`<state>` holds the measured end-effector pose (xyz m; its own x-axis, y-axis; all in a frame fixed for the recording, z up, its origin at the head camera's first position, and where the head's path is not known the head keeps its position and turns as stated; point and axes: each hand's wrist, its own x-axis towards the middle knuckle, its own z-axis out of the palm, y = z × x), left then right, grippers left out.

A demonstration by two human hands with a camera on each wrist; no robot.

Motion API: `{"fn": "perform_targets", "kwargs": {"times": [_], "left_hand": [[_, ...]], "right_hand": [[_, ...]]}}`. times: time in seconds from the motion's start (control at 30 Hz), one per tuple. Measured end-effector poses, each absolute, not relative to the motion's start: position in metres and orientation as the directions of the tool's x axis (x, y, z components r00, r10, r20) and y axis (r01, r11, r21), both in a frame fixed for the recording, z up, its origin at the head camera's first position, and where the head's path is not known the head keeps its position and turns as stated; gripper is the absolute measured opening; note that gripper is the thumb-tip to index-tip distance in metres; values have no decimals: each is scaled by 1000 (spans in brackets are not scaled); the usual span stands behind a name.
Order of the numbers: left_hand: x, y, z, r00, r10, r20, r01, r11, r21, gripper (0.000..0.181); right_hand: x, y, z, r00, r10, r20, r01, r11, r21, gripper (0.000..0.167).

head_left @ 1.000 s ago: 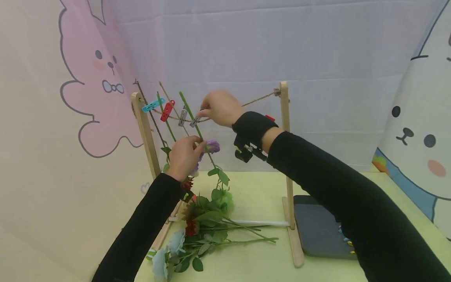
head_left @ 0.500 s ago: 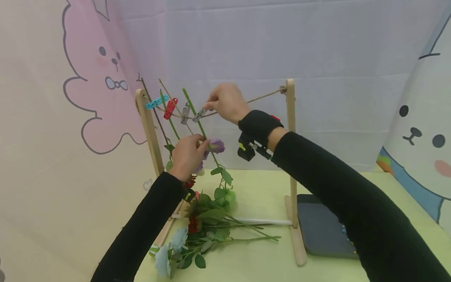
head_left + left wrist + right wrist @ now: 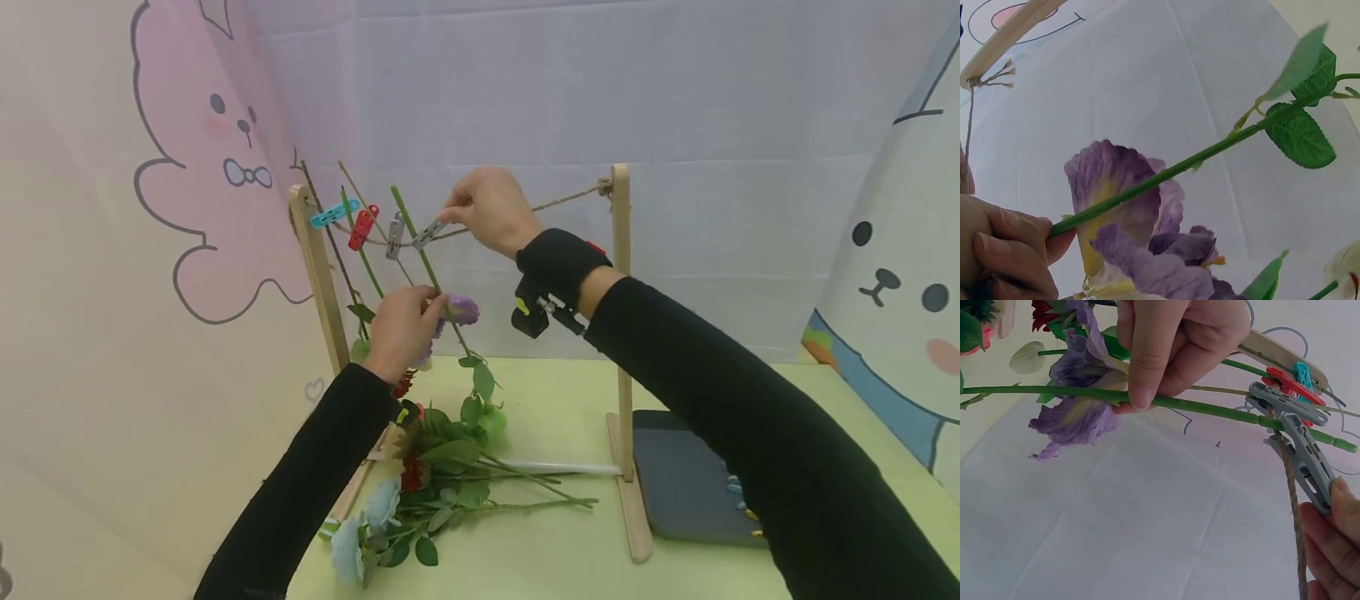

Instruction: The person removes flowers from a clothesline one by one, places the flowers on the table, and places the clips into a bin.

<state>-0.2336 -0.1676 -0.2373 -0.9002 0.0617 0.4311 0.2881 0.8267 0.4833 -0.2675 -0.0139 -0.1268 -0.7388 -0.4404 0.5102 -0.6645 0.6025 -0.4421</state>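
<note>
The left hand point(image 3: 400, 329) pinched the stem point(image 3: 1219, 147) between thumb and finger, below a grey clip point(image 3: 1308, 453); the right hand point(image 3: 492, 208) pinched that clip's tail, its nose at stem and rope point(image 3: 1298, 531).

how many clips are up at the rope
4, left to right: blue clip, red clip, first grey clip, then second grey clip, pinched by the right hand.

On the rope point(image 3: 558, 201), four clips point(image 3: 363, 228) toward the left post point(image 3: 321, 283); at the rightmost, the right hand point(image 3: 491, 208); lower, on a stem point(image 3: 427, 267), the left hand point(image 3: 403, 329). On the table point(image 3: 540, 542), flowers point(image 3: 453, 452) by the crossbar point(image 3: 577, 469); right of the frame point(image 3: 622, 350), tray point(image 3: 675, 483); behind, cloth point(image 3: 465, 100).
</note>
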Motion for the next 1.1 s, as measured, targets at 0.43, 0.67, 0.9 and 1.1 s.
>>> {"fn": "perform_targets", "kwargs": {"times": [0.43,0.67,0.9,1.1], "left_hand": [[-227,-164,-240,-902,58,428,331,731,597,27],[-210,-160,-236,-859,99,502,450,615,647,25],[-184,-147,-218,-627,271,730,743,489,456,19],[-157,-136,-211,-404,483,777,823,563,78,33]], "right_hand": [[-259,-2,-122,-718,-368,591,-678,563,-473,26],[-237,30,-138,-638,-78,766,-751,286,-595,35],[-199,86,-163,-494,388,778,-856,-375,-357,29],[-174,147,-201,-399,551,733,-916,-271,-295,29]]}}
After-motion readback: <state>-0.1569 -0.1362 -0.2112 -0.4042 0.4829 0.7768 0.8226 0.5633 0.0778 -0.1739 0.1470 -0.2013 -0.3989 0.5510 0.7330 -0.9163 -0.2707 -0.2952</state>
